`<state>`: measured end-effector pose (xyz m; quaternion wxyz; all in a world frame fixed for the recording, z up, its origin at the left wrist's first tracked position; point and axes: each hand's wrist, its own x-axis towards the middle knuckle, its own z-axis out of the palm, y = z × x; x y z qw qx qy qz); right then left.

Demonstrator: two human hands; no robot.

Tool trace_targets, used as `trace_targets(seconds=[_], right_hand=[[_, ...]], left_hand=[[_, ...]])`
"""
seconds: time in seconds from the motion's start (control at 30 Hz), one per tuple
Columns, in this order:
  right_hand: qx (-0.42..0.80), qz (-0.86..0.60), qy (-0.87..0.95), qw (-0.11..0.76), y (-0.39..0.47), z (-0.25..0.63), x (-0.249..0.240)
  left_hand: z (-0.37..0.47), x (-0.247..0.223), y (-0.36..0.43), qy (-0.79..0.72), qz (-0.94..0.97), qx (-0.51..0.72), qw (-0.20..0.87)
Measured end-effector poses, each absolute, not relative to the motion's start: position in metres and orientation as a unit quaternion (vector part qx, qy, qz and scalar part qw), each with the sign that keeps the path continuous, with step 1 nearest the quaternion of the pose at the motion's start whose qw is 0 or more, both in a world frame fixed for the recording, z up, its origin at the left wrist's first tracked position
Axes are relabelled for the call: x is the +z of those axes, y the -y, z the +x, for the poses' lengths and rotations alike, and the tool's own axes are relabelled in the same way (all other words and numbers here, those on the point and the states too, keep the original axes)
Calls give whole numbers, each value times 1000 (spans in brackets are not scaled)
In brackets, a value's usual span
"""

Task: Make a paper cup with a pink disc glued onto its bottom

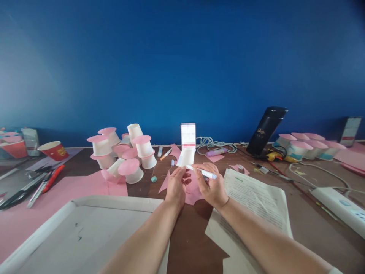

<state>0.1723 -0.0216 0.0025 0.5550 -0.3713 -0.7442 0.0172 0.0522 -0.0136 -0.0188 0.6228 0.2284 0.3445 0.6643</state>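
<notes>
The white cylindrical marker with a blue end (207, 174) is grasped by the right hand (211, 186), its other end by the curled left fingers (176, 186), near the middle of the brown table's (186, 243) far edge. Just beyond stands a tapered white paper cup (186, 156); left of it, pink-topped white cups (130, 170).

No word, brand or number could be read with certainty. Right of the right hand's (210, 185) grip on the pen (207, 174), printed sheets (256, 198) carried rows of type too small to make out. Farther off to the right, gold script on the black bottle (266, 131) was illegible. Beyond the grip, the phone screen (188, 135) was pixelated. Well to its left, yellow marks on the red cup (58, 151) were unclear.
</notes>
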Motion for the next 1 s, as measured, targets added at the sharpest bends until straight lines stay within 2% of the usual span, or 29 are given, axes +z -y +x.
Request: trace_targets(seconds=[1.0], right_hand=[[-10,-378,749,544,19,173,-1]], left_hand=[[52,-18,17,-412,313,648,559]])
